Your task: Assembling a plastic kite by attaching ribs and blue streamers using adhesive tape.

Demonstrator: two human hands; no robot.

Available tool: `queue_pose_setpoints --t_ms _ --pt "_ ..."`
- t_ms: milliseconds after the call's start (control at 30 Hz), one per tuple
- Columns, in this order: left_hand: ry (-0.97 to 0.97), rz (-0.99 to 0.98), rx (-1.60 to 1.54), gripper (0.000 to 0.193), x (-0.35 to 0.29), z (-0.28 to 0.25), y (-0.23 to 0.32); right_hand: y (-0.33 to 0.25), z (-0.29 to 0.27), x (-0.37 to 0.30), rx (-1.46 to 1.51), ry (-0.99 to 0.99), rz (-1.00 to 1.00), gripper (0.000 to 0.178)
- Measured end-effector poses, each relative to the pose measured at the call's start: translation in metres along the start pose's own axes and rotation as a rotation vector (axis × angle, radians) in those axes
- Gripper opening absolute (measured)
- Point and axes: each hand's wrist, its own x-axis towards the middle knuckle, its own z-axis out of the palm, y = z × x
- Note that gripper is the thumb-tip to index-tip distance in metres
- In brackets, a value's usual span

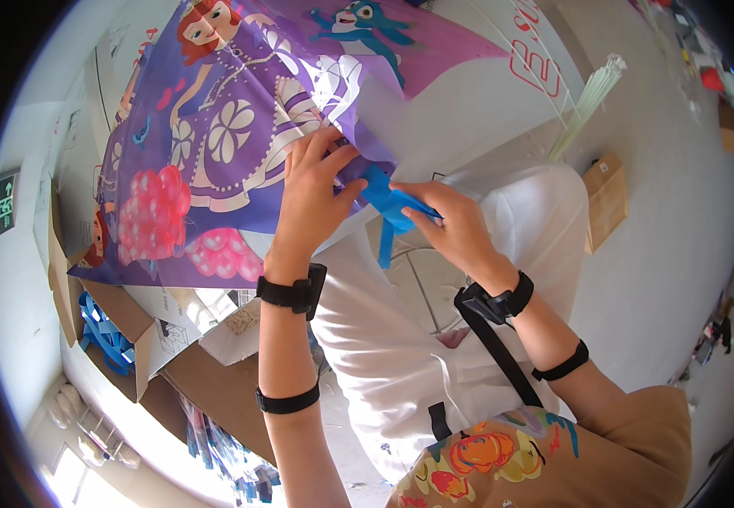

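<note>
A large purple kite sail (231, 140), printed with a red-haired cartoon figure, flowers and pink balloons, spreads over cardboard boxes in front of me. My left hand (318, 182) lies on its near corner, thumb and fingers closed on the edge. A bright blue fabric piece (381, 193) with a hanging strip meets that corner. My right hand (453, 218) pinches the blue piece from the right, just below the left fingertips. Whether the two are joined is hidden under the fingers.
An open carton at lower left holds blue strips (106, 339). Clear packaged items (223, 449) lie below it. A bundle of pale thin rods (588, 102) leans at right, above a brown paper bag (607, 201). My white-trousered legs (367, 356) are beneath my hands.
</note>
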Motion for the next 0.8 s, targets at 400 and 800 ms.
queue_pose_setpoints --t_ms 400,800 --pt "-0.009 -0.005 0.004 0.046 0.002 -0.005 -0.002 -0.007 -0.008 0.001 -0.228 0.061 -0.222 0.040" --pt "0.015 -0.006 0.003 0.039 0.001 -0.003 -0.002 0.010 -0.005 0.015 -0.380 -0.176 -0.416 0.057"
